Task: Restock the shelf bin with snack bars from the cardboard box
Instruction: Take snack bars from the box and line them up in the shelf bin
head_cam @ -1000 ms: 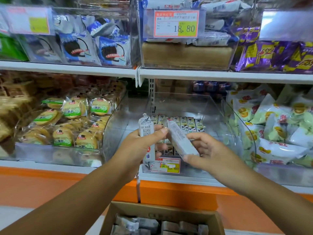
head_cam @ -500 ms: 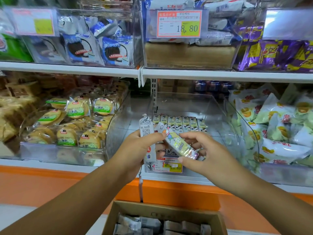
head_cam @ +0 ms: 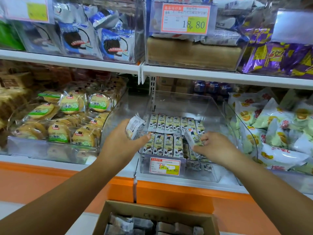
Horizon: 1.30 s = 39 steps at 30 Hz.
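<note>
Shelf bin (head_cam: 216, 112) was filling up: right hand (head_cam: 215, 147) had lowered its pinched bar (head_cam: 194, 138) in, left hand (head_cam: 122, 143) gripped another.

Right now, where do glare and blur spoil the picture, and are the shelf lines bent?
Head view: whitish glare covers the clear front panel at upper right; same view, the top-left price tag is smeared, while the 18.80 tag reads sharply; same view, the white shelf edge slopes and bows, likely from the wide lens.
</note>
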Each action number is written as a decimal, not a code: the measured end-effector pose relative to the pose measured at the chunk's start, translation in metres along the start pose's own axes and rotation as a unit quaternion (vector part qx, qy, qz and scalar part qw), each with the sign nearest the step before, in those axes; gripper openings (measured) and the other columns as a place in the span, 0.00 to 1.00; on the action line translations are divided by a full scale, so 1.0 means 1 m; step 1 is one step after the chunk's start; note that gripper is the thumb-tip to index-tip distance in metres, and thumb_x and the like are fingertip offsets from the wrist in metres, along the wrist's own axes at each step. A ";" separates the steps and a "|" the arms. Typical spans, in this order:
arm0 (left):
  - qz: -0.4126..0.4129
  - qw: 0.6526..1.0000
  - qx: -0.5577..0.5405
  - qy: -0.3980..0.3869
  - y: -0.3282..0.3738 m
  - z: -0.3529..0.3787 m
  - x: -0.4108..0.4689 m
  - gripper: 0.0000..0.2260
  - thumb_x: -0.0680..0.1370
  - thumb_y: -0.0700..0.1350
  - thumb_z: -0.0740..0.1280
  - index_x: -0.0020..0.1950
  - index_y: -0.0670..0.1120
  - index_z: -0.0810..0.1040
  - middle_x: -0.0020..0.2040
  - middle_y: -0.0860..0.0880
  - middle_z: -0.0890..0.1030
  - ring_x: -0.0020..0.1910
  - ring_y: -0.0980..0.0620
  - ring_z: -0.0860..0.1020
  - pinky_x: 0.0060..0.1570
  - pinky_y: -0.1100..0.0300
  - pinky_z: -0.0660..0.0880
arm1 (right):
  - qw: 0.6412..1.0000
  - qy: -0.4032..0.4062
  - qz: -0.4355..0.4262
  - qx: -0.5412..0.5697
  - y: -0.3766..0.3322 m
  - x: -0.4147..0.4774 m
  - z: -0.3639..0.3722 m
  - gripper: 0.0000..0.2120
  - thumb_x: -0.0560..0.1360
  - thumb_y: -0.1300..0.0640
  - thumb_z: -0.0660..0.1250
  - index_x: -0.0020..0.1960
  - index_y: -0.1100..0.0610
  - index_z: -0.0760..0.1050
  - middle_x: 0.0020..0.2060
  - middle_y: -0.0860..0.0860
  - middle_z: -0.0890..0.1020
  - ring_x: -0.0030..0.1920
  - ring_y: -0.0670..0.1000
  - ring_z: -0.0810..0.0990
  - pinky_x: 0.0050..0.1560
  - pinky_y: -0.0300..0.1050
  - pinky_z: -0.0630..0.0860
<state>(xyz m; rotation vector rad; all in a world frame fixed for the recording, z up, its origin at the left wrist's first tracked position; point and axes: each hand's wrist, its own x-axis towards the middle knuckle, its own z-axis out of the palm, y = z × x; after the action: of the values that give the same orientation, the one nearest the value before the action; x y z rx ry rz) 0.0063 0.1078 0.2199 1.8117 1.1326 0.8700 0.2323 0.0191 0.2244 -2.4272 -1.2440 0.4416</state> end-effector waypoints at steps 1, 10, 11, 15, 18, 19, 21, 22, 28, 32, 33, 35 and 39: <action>0.000 1.000 -0.003 -0.005 -0.002 0.000 0.001 0.13 0.75 0.50 0.73 0.55 0.55 0.74 0.45 0.55 0.83 0.43 0.56 0.81 0.40 0.61 0.76 | 1.000 -0.013 0.013 -0.015 0.000 0.006 0.004 0.21 0.73 0.49 0.71 0.56 0.66 0.76 0.52 0.62 0.80 0.49 0.57 0.80 0.46 0.46 0.75; 0.043 0.998 -0.048 -0.008 -0.005 -0.001 -0.001 0.12 0.77 0.44 0.64 0.59 0.54 0.74 0.51 0.48 0.76 0.40 0.53 0.75 0.41 0.57 0.70 | 0.988 -0.114 0.055 0.092 0.000 0.027 0.018 0.12 0.73 0.55 0.73 0.37 0.61 0.74 0.41 0.59 0.79 0.43 0.56 0.83 0.56 0.55 0.79; 0.055 0.997 -0.052 0.008 -0.003 -0.002 -0.001 0.15 0.77 0.44 0.63 0.64 0.52 0.73 0.54 0.48 0.75 0.43 0.56 0.74 0.43 0.58 0.70 | 0.985 -0.116 0.060 0.113 0.000 0.026 0.017 0.10 0.73 0.58 0.73 0.40 0.63 0.75 0.43 0.60 0.79 0.41 0.53 0.82 0.55 0.51 0.80; 0.102 0.993 -0.046 0.025 0.008 -0.001 -0.006 0.15 0.79 0.46 0.63 0.67 0.51 0.72 0.58 0.42 0.74 0.53 0.51 0.75 0.49 0.54 0.71 | 0.982 -0.114 0.074 0.131 0.001 0.019 0.008 0.22 0.73 0.59 0.73 0.61 0.70 0.74 0.56 0.62 0.81 0.46 0.55 0.84 0.54 0.49 0.80; 0.134 0.987 -0.070 -0.060 0.014 0.006 -0.015 0.16 0.78 0.45 0.68 0.63 0.60 0.74 0.51 0.54 0.82 0.48 0.55 0.81 0.49 0.51 0.80 | 0.997 -0.026 0.010 0.076 -0.002 0.009 -0.006 0.19 0.76 0.51 0.69 0.63 0.59 0.75 0.49 0.56 0.83 0.45 0.54 0.82 0.51 0.47 0.78; 0.135 0.985 -0.062 -0.085 0.014 0.009 -0.018 0.18 0.77 0.46 0.70 0.64 0.61 0.73 0.50 0.56 0.83 0.48 0.57 0.82 0.50 0.51 0.81 | 0.995 -0.003 -0.013 0.097 -0.004 0.003 -0.010 0.15 0.77 0.51 0.67 0.60 0.56 0.76 0.48 0.53 0.84 0.44 0.52 0.82 0.51 0.47 0.79; 0.137 0.982 -0.049 -0.120 0.013 0.016 -0.023 0.20 0.75 0.47 0.72 0.62 0.65 0.72 0.50 0.57 0.84 0.49 0.57 0.82 0.49 0.49 0.81 | 0.977 -0.005 -0.060 0.205 -0.013 -0.016 -0.017 0.08 0.78 0.50 0.66 0.53 0.52 0.78 0.44 0.51 0.85 0.42 0.49 0.84 0.48 0.45 0.81; 0.133 0.980 -0.055 -0.136 0.013 0.019 -0.025 0.20 0.75 0.47 0.73 0.61 0.66 0.73 0.51 0.57 0.84 0.50 0.55 0.82 0.51 0.47 0.81 | 0.964 -0.027 -0.084 0.252 -0.018 -0.027 -0.019 0.07 0.77 0.49 0.65 0.51 0.50 0.79 0.43 0.50 0.85 0.41 0.48 0.84 0.47 0.45 0.82; 0.159 0.973 -0.004 -0.168 0.019 0.033 -0.036 0.21 0.73 0.51 0.75 0.64 0.61 0.73 0.54 0.60 0.81 0.52 0.61 0.79 0.54 0.58 0.77 | 0.937 -0.039 -0.152 0.312 -0.034 -0.066 -0.019 0.11 0.72 0.48 0.70 0.52 0.52 0.78 0.42 0.53 0.84 0.30 0.43 0.79 0.32 0.36 0.76; 0.127 0.968 -0.025 -0.216 0.021 0.033 -0.038 0.19 0.74 0.54 0.73 0.62 0.63 0.73 0.51 0.57 0.79 0.49 0.58 0.79 0.49 0.58 0.77 | 0.930 -0.034 -0.155 0.332 -0.025 -0.062 -0.021 0.07 0.73 0.55 0.71 0.51 0.50 0.79 0.46 0.53 0.83 0.32 0.42 0.78 0.37 0.37 0.78; 0.114 0.964 -0.040 -0.235 0.021 0.031 -0.037 0.15 0.76 0.53 0.72 0.61 0.61 0.75 0.50 0.56 0.80 0.48 0.57 0.80 0.49 0.57 0.77 | 0.923 -0.045 -0.156 0.349 -0.021 -0.060 -0.024 0.08 0.73 0.57 0.71 0.52 0.49 0.79 0.50 0.51 0.83 0.37 0.44 0.80 0.42 0.39 0.79; 0.089 0.962 -0.060 -0.253 0.020 0.029 -0.035 0.09 0.79 0.50 0.67 0.58 0.61 0.77 0.51 0.54 0.82 0.47 0.55 0.82 0.46 0.57 0.78 | 0.905 -0.074 -0.149 0.392 -0.013 -0.055 -0.029 0.13 0.74 0.62 0.70 0.56 0.50 0.78 0.57 0.51 0.80 0.46 0.47 0.82 0.52 0.43 0.79; 0.091 0.970 -0.065 -0.217 0.014 0.027 -0.033 0.14 0.78 0.46 0.68 0.60 0.62 0.77 0.53 0.59 0.83 0.47 0.56 0.83 0.41 0.63 0.79 | 0.873 -0.118 -0.132 0.455 -0.006 -0.051 -0.027 0.20 0.74 0.69 0.66 0.62 0.51 0.76 0.66 0.53 0.75 0.60 0.52 0.79 0.62 0.46 0.76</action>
<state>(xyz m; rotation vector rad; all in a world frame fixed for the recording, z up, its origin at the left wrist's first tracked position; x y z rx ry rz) 0.0229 0.0658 0.2161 1.8950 0.6271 0.5893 0.2114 -0.0243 0.2562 -1.4122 -1.0775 0.9927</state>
